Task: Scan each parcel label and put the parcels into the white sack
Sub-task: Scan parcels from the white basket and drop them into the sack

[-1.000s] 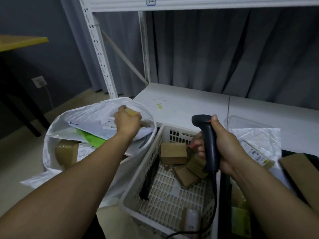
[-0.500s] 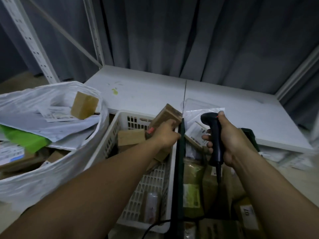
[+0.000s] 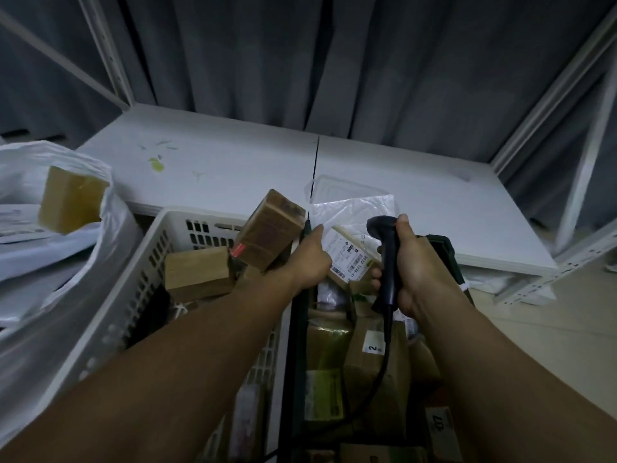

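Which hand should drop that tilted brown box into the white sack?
Left. The left hand holds the brown box, the white sack sits on that side, and the right hand grips the scanner.

White sack [image 3: 50, 312] cut off at left edge; L hand [image 3: 309, 259] fingers hidden behind tilted parcel [image 3: 268, 228]; label [image 3: 347, 259] txt too small.

The brown cardboard parcel [image 3: 268, 228] is raised and tilted, with the black scanner [image 3: 387, 259] upright near it. The white sack [image 3: 50, 329] at left is open, with a taped parcel [image 3: 71, 203] on top.

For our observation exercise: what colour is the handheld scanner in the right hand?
Black: the corded handheld scanner gripped by the right hand, in the head view.
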